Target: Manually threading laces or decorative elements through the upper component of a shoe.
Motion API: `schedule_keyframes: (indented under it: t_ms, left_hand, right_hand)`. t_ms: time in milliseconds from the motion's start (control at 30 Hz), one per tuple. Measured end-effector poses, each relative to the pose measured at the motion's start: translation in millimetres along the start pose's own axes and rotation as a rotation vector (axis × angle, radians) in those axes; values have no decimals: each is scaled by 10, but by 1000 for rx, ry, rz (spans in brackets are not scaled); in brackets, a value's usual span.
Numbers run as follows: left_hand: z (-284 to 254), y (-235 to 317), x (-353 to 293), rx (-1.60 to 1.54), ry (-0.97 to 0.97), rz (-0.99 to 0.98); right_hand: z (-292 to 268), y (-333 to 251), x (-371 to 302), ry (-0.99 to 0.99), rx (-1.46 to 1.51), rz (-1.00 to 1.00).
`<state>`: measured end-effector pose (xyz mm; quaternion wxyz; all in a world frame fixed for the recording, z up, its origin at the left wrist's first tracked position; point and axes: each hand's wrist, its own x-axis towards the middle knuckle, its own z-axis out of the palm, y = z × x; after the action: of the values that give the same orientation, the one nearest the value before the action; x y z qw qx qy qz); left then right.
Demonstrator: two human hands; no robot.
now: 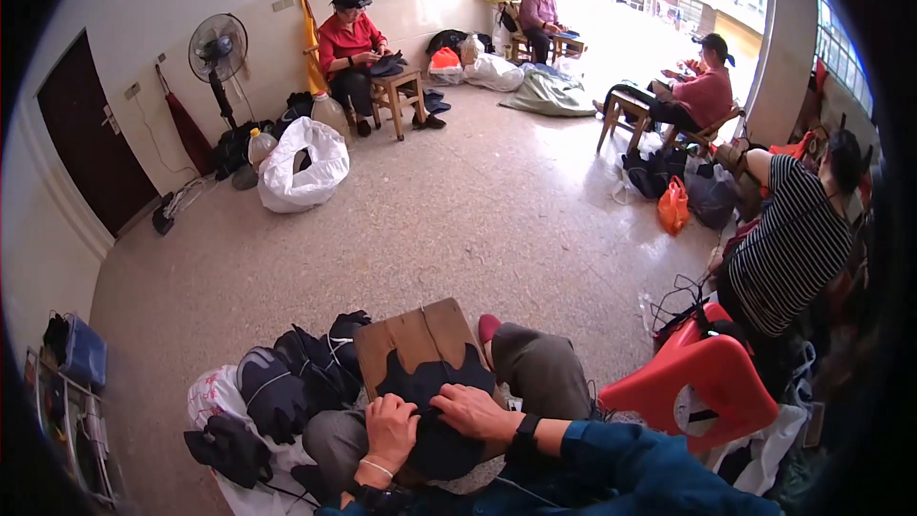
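Observation:
A dark piece of cloth (435, 380) with a scalloped far edge lies over the near part of a brown wooden board (432, 325) and hangs down between my knees. My left hand (392, 435) is on the cloth's left part, fingers bent and pressed together at the fabric. Beside it, my right hand (471, 411) pinches the same cloth, its thumb and fingers close to the left fingertips. Whether anything small sits between the fingers is too small to tell. Bundles of dark cloth pieces (296, 373) tied with pale strips lie left of the board.
A red plastic stool (702, 377) stands right of me, near a person in a striped top (793, 239). Ahead, several people sit at small wooden stools (396, 86). A white sack (304, 167) and a fan (218, 46) stand at the left wall. A blue bin (84, 352) is far left.

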<state>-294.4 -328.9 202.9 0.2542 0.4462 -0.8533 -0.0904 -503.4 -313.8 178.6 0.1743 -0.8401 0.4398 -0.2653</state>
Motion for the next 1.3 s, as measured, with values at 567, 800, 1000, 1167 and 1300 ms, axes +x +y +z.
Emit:
schedule_keyframes:
  t_ms: [567, 800, 1000, 1167, 1300]
  left_hand:
    - [71, -99, -38, -220, -12, -184]
    - [68, -207, -47, -372, -49, -210]
    - [20, -169, -54, -443, -60, -224]
    - [63, -129, -29, -427, -17, -241]
    - [131, -139, -58, -423, 6, -246]
  right_hand:
    - [26, 74, 259, -165, 47, 97]
    - [89, 164, 250, -112, -98, -114]
    - [-85, 64, 164, -182, -8, 22]
    - [-142, 10, 171, -155, 31, 37]
    - [-124, 7, 153, -153, 40, 18]
